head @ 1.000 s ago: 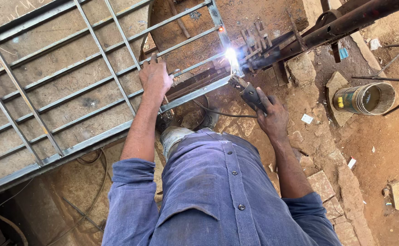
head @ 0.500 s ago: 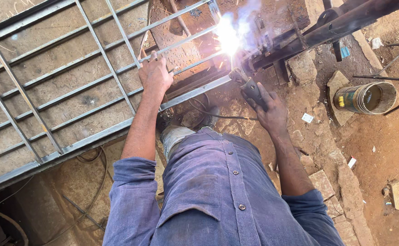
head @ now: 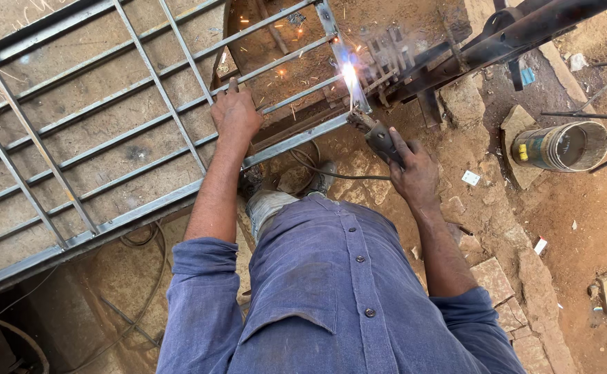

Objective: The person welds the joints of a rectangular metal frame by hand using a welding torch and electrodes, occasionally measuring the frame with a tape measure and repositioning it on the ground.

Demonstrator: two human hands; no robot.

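My right hand point(head: 413, 170) grips a dark welding electrode holder point(head: 380, 138) whose tip meets the corner of a grey metal grille frame point(head: 130, 104), where a bright blue-white arc point(head: 349, 75) burns and a few orange sparks fly. My left hand point(head: 235, 114) rests palm-down on a bar of the grille, left of the arc, fingers closed over the bar. The holder's black cable point(head: 331, 173) loops down toward my knees. I wear a blue button shirt with rolled sleeves.
Dark steel bars and clamps point(head: 484, 48) lie at the upper right beside the grille's corner. A metal can point(head: 560, 145) rests on its side on a stone at right. Broken stone blocks point(head: 497, 277) and reddish earth run along the right. Cables trail under the grille at lower left.
The arc has shrunk from a large flare to a small bright spot. Both hands stay in roughly the same place on the grille and the holder.
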